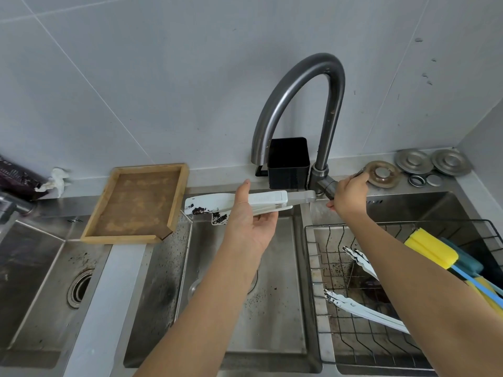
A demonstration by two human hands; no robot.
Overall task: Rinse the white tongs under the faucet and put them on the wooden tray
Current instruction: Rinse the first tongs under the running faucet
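Steel sink speckled — wooden tray on rim (grey tiles).

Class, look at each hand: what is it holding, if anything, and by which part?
The left hand holds dirty white plastic tongs around their middle. The right hand has its grip on the grey metal faucet's side handle.

The gooseneck faucet is brushed, dull-sheened metal. The sink basin is scuffed, speckled stainless steel. The tongs are smooth white plastic smeared with dark grime. The tray is matt, stained wood. The sponge is porous yellow foam.
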